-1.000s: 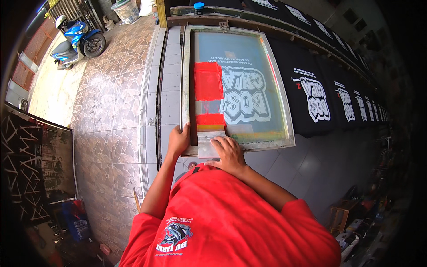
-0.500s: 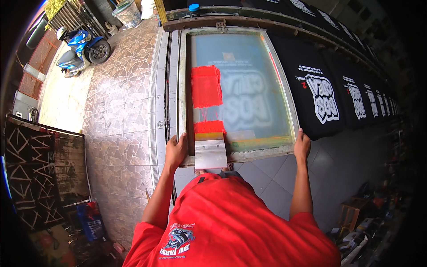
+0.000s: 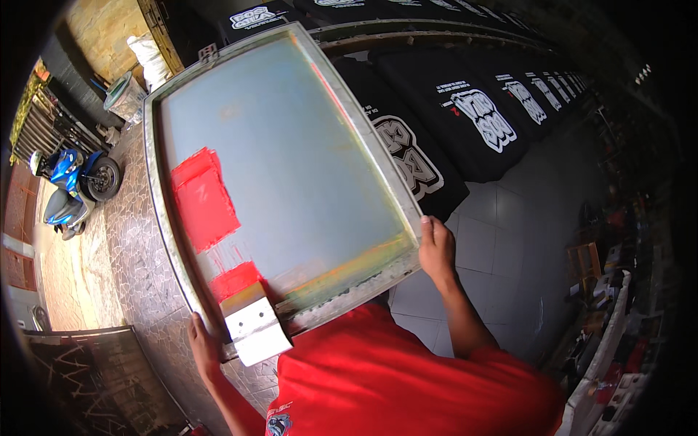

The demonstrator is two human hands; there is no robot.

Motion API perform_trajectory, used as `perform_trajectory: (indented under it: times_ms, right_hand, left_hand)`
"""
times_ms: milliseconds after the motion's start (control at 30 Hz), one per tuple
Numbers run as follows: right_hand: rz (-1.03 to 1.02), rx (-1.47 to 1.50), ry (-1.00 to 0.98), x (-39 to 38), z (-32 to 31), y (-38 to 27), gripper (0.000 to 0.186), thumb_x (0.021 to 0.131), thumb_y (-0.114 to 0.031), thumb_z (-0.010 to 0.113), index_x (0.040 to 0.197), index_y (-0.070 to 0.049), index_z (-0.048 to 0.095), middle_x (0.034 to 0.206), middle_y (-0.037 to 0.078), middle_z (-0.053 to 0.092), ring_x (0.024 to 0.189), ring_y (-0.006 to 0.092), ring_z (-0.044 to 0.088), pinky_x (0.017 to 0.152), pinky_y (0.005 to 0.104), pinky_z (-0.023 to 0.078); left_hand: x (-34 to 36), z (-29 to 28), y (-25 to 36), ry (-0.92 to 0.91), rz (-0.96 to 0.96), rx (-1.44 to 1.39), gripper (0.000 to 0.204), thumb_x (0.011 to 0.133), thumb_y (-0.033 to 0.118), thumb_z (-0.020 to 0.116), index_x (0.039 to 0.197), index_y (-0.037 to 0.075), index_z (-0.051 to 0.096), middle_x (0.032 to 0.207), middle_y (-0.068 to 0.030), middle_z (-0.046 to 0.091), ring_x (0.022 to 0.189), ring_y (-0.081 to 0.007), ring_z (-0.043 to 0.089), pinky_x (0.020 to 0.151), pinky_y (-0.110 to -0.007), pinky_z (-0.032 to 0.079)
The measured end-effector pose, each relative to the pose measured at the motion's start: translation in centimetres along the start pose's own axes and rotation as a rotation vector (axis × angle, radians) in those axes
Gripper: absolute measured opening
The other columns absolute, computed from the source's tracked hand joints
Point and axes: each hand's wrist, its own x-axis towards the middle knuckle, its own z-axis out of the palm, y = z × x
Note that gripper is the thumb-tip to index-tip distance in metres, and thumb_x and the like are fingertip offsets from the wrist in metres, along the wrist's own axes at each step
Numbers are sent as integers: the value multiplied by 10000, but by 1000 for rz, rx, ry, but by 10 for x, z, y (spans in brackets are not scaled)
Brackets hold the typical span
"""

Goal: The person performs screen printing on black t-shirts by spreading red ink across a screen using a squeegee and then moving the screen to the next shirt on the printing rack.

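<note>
A framed printing screen [image 3: 291, 189] is held up in front of me, tilted, between both my hands. My left hand [image 3: 203, 350] grips its left edge near the lower corner. On the opposite edge, my right hand [image 3: 438, 253] is closed round the frame near the right lower corner. Red ink [image 3: 206, 200] lies in two patches along the left part of the mesh. A squeegee [image 3: 256, 327] with a pale holder rests over the lower left of the frame, its blade against the lower ink patch. Below the screen's right side, a black shirt [image 3: 411, 163] with a white print is partly hidden.
A row of black printed shirts [image 3: 483, 123] runs away to the right, with another row [image 3: 254, 14] behind a rail. A blue motorbike [image 3: 76, 182] stands at the left on the paving. Clutter and a wooden crate [image 3: 584, 259] fill the right side.
The screen has come up off the shirt beneath it and swung left, tilting, with both hands still on it. The squeegee and ink moved along with it. My view has turned too.
</note>
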Motion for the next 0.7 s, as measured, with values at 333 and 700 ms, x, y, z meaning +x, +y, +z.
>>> perform_trajectory:
  times_ms: [333, 700]
  right_hand:
    - [-135, 122, -163, -77, 199, -166, 289, 972, -271, 471, 865, -26, 580, 753, 198, 629, 724, 398, 615, 638, 466, 476]
    - [-104, 183, -100, 33, 331, -259, 273, 980, -245, 452, 881, -13, 557, 737, 206, 604, 698, 417, 589, 601, 464, 456]
  left_hand:
    - [91, -168, -112, 39, -439, -778, 700, 978, 522, 366, 1424, -18, 346, 1459, -136, 381, 1335, -242, 366, 1106, -358, 263]
    - [323, -168, -111, 99, -347, -551, 601, 996, 405, 352, 1439, 1, 308, 1460, -140, 379, 1330, -229, 372, 1106, -346, 274]
